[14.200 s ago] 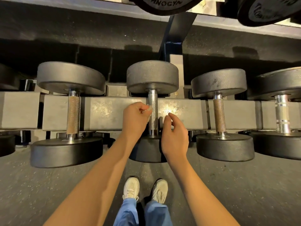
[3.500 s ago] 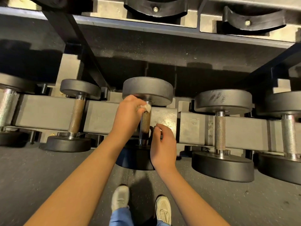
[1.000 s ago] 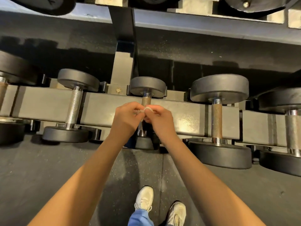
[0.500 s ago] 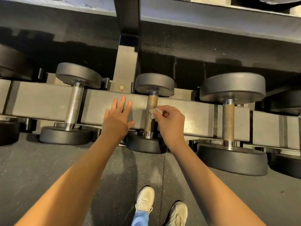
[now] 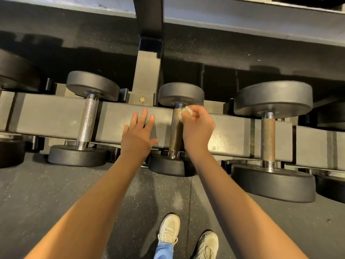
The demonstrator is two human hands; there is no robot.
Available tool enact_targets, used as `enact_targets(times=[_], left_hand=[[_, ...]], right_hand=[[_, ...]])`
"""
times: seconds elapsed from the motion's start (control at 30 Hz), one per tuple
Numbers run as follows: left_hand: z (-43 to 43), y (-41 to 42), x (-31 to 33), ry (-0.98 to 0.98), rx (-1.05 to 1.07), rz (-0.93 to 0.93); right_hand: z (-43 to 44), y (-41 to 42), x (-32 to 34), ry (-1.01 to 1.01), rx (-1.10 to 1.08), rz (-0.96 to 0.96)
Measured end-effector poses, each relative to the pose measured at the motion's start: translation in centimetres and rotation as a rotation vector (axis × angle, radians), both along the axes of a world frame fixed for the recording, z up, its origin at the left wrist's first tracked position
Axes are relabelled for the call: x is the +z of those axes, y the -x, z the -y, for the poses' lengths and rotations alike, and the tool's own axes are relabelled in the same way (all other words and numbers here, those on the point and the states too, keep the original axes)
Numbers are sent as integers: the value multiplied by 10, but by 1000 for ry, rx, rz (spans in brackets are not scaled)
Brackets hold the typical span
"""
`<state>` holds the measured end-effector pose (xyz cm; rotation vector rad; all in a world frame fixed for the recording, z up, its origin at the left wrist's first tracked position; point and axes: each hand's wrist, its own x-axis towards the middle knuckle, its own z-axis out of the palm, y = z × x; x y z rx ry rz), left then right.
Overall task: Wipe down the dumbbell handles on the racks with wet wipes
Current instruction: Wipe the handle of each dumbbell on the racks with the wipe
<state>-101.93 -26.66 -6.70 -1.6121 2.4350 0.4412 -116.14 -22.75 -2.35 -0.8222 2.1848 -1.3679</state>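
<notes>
A small black dumbbell with a brownish knurled handle (image 5: 175,135) lies across the grey rack beam (image 5: 52,116) in the middle of the view. My right hand (image 5: 197,129) pinches a crumpled white wet wipe (image 5: 184,114) against the top of that handle, just under the far weight head (image 5: 181,93). My left hand (image 5: 139,133) rests flat with straight, spread fingers on the beam to the left of the handle.
A dumbbell with a shiny silver handle (image 5: 87,120) sits to the left, and a bigger one with a brownish handle (image 5: 267,137) to the right. A rack upright (image 5: 149,58) rises behind the beam. My shoes (image 5: 169,228) stand on speckled rubber floor.
The wipe passed from both hands to my right hand alone, which has slid it up the handle to the top. My left hand let go and stays flat on the beam.
</notes>
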Motion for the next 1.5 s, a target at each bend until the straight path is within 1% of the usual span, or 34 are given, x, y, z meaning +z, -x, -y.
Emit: enact_targets(times=[0.07,0.1,0.17,0.23,0.3,0.4,0.47,0.53,0.67,0.73,0.8,0.9,1.0,1.13,1.27,1.33,1.37,1.43,1.5], left_hand=[[1,0,1,-6,3,-2],[1,0,0,-9,5,-2],[0,-1,0,-5,6,-4],[0,-1,1,0,3,-10],[-1,0,1,-1,2,-2],[-1,0,1,-8,11,5],[-1,0,1,-3,15,-7],[-1,1,2,2,17,-19],[-2,1,3,7,31,-38],[-3,2,5,2,33,-43],[-4,3,6,-3,34,-28],[-3,4,5,-24,44,-8],[-2,1,3,5,23,10],[-2,-2,4,20,-18,42],[5,-6,12,-20,-96,96],[9,-10,14,-21,-152,91],[10,-13,15,-15,-176,84],[11,-15,17,3,-216,72],[11,-16,18,19,-234,65]], right_hand=[[7,-3,-1,24,-57,5],[5,-3,-3,20,-47,-2],[-9,-3,-4,-15,35,-4],[-27,-3,-6,-91,136,23],[-37,-3,-8,-126,193,32],[-25,-1,-7,-95,161,-17],[-9,2,-4,-35,106,-63],[0,4,-4,3,82,-63],[-23,3,-11,-91,200,-60],[-35,5,-10,-106,261,-13],[-32,10,-6,-110,292,-29],[-10,17,-2,-70,239,-71],[-6,13,-8,-53,185,-56],[-25,2,-13,-39,180,-15],[-9,0,-3,-114,76,84],[-9,-5,-2,-123,29,110],[-14,-8,-3,-105,29,74],[-31,-16,-5,-82,56,-76],[-43,-21,-6,-111,75,-155]])
